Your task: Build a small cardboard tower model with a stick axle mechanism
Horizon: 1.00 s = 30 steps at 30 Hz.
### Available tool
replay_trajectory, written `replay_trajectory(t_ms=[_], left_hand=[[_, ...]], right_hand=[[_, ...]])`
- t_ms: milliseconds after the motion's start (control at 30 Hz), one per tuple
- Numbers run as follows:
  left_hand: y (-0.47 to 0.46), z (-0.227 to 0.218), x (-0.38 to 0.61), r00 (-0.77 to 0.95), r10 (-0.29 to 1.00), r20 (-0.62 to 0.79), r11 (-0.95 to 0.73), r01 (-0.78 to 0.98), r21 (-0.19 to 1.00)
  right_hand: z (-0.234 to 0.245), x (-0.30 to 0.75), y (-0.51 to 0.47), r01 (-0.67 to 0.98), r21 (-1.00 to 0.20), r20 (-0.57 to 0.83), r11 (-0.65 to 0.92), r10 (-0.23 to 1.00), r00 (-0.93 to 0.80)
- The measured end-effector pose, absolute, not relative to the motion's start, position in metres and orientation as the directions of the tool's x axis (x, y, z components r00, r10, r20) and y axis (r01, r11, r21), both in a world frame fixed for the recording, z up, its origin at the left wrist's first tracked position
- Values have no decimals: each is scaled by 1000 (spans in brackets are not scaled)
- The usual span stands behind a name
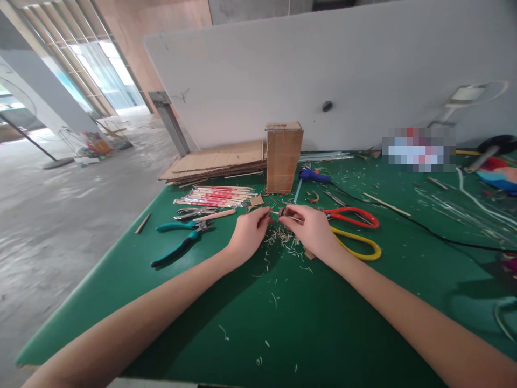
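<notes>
My left hand [253, 230] is closed in a pinch on one end of a thin wooden stick [275, 212]. Fingers bent, my right hand [310, 225] grips a small dark object [282, 212] around the stick, too small to name for certain. The two hands are a short gap apart, just above the table. Pale curled wood shavings [286, 237] lie heaped beneath them. Left of my left hand lie teal-handled pliers [189, 237], jaws toward the hand. Scissors with red [355, 217] and yellow handles lie beside my right hand, partly covered by it.
A cardboard box [284, 161] stands upright behind my hands. Flat cardboard sheets [218, 157] and wrapped chopsticks [220, 195] lie to its left. A blue glue gun [315, 177] trails a black cable rightward across the green table [181, 328]. A white panel [250, 86] rises behind.
</notes>
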<state>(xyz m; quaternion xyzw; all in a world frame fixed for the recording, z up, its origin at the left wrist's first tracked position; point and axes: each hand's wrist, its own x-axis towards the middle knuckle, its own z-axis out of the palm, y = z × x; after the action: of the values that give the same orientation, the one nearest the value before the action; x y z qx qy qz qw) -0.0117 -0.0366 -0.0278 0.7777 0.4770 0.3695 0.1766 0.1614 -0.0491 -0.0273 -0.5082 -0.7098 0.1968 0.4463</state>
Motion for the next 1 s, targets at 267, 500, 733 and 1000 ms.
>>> replay_trajectory(t_ms=[267,500,733,1000], left_hand=[[-38,-21,-13,338,830,443,-546,651,526],[-38,-16,-16,349,837,421,-538,665,519],[-50,-21,-12,313,868,386,-488,685,540],[-51,-22,-10,287,882,374,-461,694,554]], right_hand=[[-30,160,-48,226,-964,118,142,986,-116],[-30,158,-55,667,-561,542,490,827,-151],[-38,157,-63,787,-232,544,571,747,-382],[-36,156,-58,743,-375,554,555,777,-300]])
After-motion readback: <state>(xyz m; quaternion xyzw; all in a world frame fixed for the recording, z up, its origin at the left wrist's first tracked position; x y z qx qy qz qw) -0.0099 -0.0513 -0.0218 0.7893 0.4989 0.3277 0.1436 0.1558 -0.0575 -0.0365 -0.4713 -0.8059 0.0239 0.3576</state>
